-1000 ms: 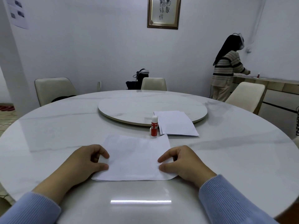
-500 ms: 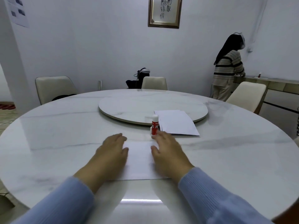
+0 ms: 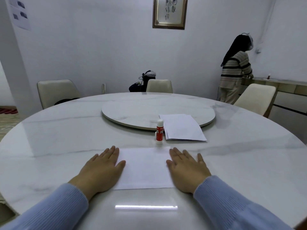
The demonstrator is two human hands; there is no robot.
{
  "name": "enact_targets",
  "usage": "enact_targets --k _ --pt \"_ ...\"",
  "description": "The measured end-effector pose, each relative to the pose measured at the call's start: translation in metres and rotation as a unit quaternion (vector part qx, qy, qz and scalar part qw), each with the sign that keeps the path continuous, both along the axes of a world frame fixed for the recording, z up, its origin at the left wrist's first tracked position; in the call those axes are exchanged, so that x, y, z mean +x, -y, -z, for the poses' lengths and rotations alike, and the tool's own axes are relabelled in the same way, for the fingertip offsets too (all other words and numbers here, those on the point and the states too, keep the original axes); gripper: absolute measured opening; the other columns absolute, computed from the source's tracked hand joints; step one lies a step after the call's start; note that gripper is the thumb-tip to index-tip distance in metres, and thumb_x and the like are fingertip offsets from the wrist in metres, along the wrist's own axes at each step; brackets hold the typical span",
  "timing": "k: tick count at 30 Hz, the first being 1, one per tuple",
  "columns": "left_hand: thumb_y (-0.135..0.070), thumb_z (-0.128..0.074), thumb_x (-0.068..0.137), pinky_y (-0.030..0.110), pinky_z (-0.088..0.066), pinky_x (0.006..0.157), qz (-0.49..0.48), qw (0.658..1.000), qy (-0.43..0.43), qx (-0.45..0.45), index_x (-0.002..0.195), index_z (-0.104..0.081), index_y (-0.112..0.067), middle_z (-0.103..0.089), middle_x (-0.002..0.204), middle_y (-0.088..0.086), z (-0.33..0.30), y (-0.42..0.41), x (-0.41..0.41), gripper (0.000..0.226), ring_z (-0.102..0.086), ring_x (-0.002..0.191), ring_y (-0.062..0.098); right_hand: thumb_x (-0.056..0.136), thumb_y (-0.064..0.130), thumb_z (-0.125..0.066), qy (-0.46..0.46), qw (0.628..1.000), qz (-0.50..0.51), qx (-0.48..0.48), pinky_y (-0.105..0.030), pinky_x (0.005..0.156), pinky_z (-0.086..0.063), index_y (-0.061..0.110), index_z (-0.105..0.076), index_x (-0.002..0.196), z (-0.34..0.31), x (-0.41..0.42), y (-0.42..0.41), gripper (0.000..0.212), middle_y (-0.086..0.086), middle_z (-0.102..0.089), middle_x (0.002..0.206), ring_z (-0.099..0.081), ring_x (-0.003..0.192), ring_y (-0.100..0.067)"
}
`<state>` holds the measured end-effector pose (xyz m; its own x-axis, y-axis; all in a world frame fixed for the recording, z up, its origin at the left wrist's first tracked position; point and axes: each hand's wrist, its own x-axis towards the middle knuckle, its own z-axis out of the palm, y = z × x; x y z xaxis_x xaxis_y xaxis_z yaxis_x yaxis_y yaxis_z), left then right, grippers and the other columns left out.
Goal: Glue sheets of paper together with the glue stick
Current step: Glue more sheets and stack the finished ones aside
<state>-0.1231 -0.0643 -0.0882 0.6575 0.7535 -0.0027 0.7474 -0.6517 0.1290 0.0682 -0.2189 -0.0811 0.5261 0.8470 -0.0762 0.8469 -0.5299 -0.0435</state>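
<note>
A white sheet of paper (image 3: pixel 144 168) lies flat on the round marble table (image 3: pixel 63 146) in front of me. My left hand (image 3: pixel 103 170) rests palm down on its left edge, fingers spread and holding nothing. On the sheet's right edge lies my right hand (image 3: pixel 187 170), flat in the same way. Just beyond the sheet a red glue stick (image 3: pixel 159 132) with a white cap stands upright. To the right of the glue stick, a stack of white paper (image 3: pixel 181 127) lies partly on the turntable.
A round marble turntable (image 3: pixel 132 112) sits in the table's middle. Cream chairs (image 3: pixel 56 92) stand around the far side. A person in a striped top (image 3: pixel 235 70) stands at a counter at the back right.
One second ago both hands held the sheet's near corners with curled fingers. They then pressed flat at its middle and have now slid apart to its left and right edges.
</note>
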Motion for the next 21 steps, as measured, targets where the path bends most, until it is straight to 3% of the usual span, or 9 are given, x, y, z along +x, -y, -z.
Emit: enact_targets --k 2,4,6,7,8,10,13,19,21 --pt "-0.048 -0.014 0.097 0.032 0.001 0.117 0.002 1.0 0.003 -0.002 0.15 0.003 -0.021 0.006 0.16 -0.006 0.0 -0.002 -0.004 0.062 0.004 0.145 0.008 0.097 0.042 -0.01 0.03 0.998 0.046 -0.002 -0.052 0.115 0.002 0.027 0.001 0.151 0.0 0.004 0.007 0.057 -0.002 0.002 0.162 0.004 0.147 -0.026" --pt "-0.047 -0.015 0.097 0.033 0.004 0.117 0.006 1.0 0.001 -0.002 0.15 0.003 -0.02 0.006 0.16 -0.006 0.0 -0.002 -0.004 0.062 0.004 0.145 0.008 0.096 0.042 -0.02 0.065 0.992 0.099 0.054 -0.046 0.113 -0.02 0.02 -0.03 0.144 -0.002 0.004 0.008 0.053 -0.011 -0.028 0.153 -0.022 0.141 -0.03" --pt "-0.045 -0.016 0.097 0.036 0.006 0.117 0.01 1.0 -0.003 -0.004 0.15 0.002 -0.019 0.006 0.16 -0.005 -0.001 -0.001 -0.001 0.062 0.005 0.146 0.008 0.091 0.034 -0.039 0.035 0.971 0.131 0.195 -0.035 0.085 -0.042 0.014 -0.058 0.103 -0.007 0.008 0.003 0.03 -0.009 -0.056 0.113 -0.052 0.106 -0.026" --pt "-0.045 -0.017 0.097 0.038 0.008 0.117 0.011 1.0 -0.004 -0.006 0.15 0.002 -0.018 0.006 0.16 -0.004 -0.002 0.0 0.002 0.062 0.005 0.146 0.009 0.087 0.027 -0.046 -0.069 0.946 0.159 0.275 -0.03 0.068 -0.042 0.013 -0.056 0.083 -0.014 0.012 -0.002 0.017 -0.009 -0.057 0.092 -0.055 0.084 -0.025" --pt "-0.044 -0.017 0.097 0.039 0.009 0.117 0.013 1.0 -0.004 -0.009 0.15 0.002 -0.017 0.006 0.16 -0.004 -0.002 0.002 0.005 0.062 0.006 0.146 0.009 0.084 0.018 -0.05 -0.226 0.89 0.203 0.34 -0.026 0.055 -0.041 0.011 -0.052 0.075 -0.02 0.019 -0.007 0.012 -0.009 -0.055 0.077 -0.053 0.066 -0.024" --pt "-0.044 -0.017 0.097 0.041 0.011 0.116 0.021 1.0 -0.006 -0.011 0.15 0.002 -0.016 0.006 0.16 -0.003 -0.003 0.006 0.013 0.062 0.006 0.146 0.011 0.085 0.005 -0.05 -0.523 0.69 0.279 0.416 -0.021 0.037 -0.043 0.002 -0.052 0.089 -0.033 0.037 -0.018 0.006 -0.016 -0.056 0.081 -0.054 0.056 -0.026" --pt "-0.045 -0.017 0.097 0.043 0.012 0.116 0.035 0.999 -0.002 -0.01 0.15 0.002 -0.016 0.005 0.16 -0.002 -0.004 0.015 0.03 0.063 0.006 0.146 0.012 0.09 -0.005 -0.041 -0.691 0.489 0.289 0.448 -0.023 0.031 -0.047 -0.003 -0.041 0.117 -0.041 0.056 -0.032 0.027 -0.027 -0.042 0.128 -0.058 0.082 -0.042" --pt "-0.045 -0.018 0.097 0.037 0.01 0.117 0.046 0.999 0.028 -0.002 0.15 0.002 -0.017 0.004 0.16 -0.002 0.0 0.019 0.037 0.064 0.005 0.146 0.01 0.092 -0.007 -0.041 -0.678 0.441 0.362 0.463 -0.023 0.062 -0.057 0.008 -0.042 0.131 -0.056 0.07 -0.067 0.042 -0.02 -0.04 0.138 -0.06 0.096 -0.039" --pt "-0.045 -0.018 0.096 0.035 0.009 0.117 0.047 0.998 0.037 -0.006 0.15 0.002 -0.018 0.004 0.16 -0.003 0.0 0.019 0.035 0.064 0.006 0.146 0.008 0.097 0.003 -0.039 -0.681 0.426 0.371 0.467 -0.022 0.037 -0.051 0.009 -0.038 0.138 -0.058 0.073 -0.078 0.042 -0.012 -0.039 0.142 -0.057 0.111 -0.036"
